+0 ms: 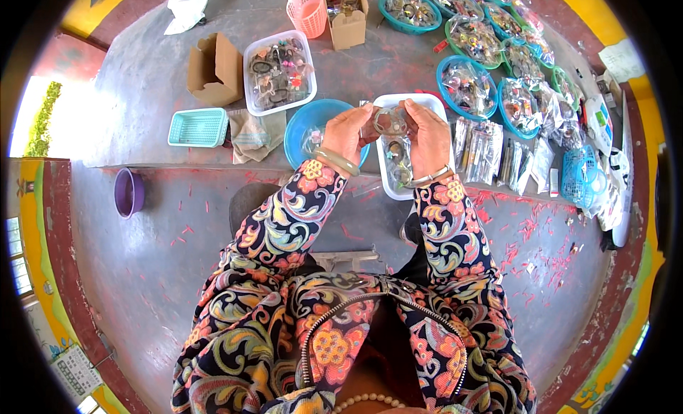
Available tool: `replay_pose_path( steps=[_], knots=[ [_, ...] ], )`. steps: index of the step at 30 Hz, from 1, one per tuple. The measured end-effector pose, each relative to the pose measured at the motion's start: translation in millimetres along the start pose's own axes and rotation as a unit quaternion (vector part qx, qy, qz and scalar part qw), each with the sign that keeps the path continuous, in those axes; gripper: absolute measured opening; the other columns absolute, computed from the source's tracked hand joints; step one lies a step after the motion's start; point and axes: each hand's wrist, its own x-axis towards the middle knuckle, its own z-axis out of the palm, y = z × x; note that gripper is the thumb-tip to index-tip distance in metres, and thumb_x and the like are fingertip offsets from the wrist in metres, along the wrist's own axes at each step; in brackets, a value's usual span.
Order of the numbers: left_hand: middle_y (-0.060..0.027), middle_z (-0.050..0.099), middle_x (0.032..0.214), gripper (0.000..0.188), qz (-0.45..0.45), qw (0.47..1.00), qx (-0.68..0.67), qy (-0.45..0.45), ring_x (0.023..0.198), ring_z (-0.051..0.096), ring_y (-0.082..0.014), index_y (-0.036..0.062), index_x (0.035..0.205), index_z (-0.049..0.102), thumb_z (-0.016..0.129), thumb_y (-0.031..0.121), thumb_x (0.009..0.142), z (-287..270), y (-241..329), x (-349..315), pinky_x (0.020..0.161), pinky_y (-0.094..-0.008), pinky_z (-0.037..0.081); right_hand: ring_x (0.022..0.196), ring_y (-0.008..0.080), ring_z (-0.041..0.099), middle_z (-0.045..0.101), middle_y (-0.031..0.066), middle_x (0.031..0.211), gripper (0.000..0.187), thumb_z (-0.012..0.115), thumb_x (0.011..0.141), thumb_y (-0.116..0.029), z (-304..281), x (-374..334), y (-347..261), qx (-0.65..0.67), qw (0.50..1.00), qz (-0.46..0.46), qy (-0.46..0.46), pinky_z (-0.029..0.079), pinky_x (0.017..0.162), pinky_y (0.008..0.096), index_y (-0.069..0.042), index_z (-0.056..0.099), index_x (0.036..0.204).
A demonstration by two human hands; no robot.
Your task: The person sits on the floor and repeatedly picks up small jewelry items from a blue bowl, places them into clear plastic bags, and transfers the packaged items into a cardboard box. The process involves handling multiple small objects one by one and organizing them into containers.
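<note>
Between my two hands is a small clear plastic packet with brownish ring-shaped items in it; their exact kind is too small to tell. My left hand pinches its left side, above a round blue basin. The other side is gripped by my right hand, over a white rectangular tray. More clear packets lie in that tray, partly hidden under my right hand. Inside the blue basin another clear packet shows beside my left wrist.
Left of the basin are a grey-brown cloth, a mint basket, a cardboard box and a white tray of packets. Filled round baskets crowd the right, near bundled packets. A purple basin stands on the floor.
</note>
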Motion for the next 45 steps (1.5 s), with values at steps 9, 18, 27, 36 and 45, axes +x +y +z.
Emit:
replay_pose_path(
  steps=[9,18,27,36,45],
  knots=[
    [-0.0039,0.062,0.086,0.024,-0.002,1.000,0.006,0.011,0.075,0.057,-0.0116,0.0036,0.095,0.056,0.051,0.025,0.086,-11.6,4.3,3.5,0.067,-0.0255,0.045,0.064,0.0072,0.052,0.060,-0.0001,0.073,0.020,0.067,0.074,-0.024,-2.8,3.1,-3.9,-0.108,0.987,0.095,-0.077,0.036,0.058,0.0225,-0.008,0.063,0.085],
    [-0.0047,0.062,0.085,0.019,-0.028,0.998,0.060,-0.005,0.073,0.058,-0.0103,0.0047,0.092,0.058,0.059,0.021,0.082,-8.7,6.8,0.7,0.065,-0.0228,0.045,0.059,0.0061,0.046,0.057,-0.0024,0.069,0.014,0.067,0.074,-0.020,-9.4,11.3,7.7,-0.078,0.986,0.107,-0.101,0.034,0.057,0.0215,-0.009,0.061,0.079],
    [-0.0065,0.062,0.086,0.016,-0.053,0.995,0.080,-0.027,0.077,0.058,-0.0122,0.0037,0.092,0.057,0.060,0.012,0.079,-11.9,1.3,6.4,0.067,-0.0234,0.046,0.058,0.0066,0.047,0.057,-0.0011,0.068,0.011,0.064,0.076,-0.018,-7.2,8.3,8.9,-0.057,0.991,0.090,-0.078,0.035,0.057,0.0222,-0.008,0.060,0.078],
    [-0.0036,0.059,0.083,0.013,-0.016,0.995,0.090,-0.025,0.079,0.058,-0.0135,0.0037,0.092,0.054,0.058,0.005,0.079,-13.6,-4.5,8.3,0.069,-0.0244,0.046,0.061,0.0066,0.049,0.057,-0.0006,0.068,0.012,0.065,0.076,-0.019,-2.9,5.0,3.9,-0.084,0.992,0.078,-0.054,0.035,0.056,0.0223,-0.007,0.060,0.079],
    [-0.0053,0.059,0.081,0.014,0.106,0.989,0.080,0.059,0.073,0.057,-0.0119,0.0010,0.093,0.054,0.056,0.009,0.082,-17.9,-0.2,13.2,0.066,-0.0237,0.046,0.065,0.0061,0.051,0.060,-0.0010,0.073,0.012,0.066,0.073,-0.018,-8.8,7.6,-1.4,-0.191,0.959,0.141,-0.156,0.034,0.061,0.0198,-0.008,0.061,0.079]
  ],
)
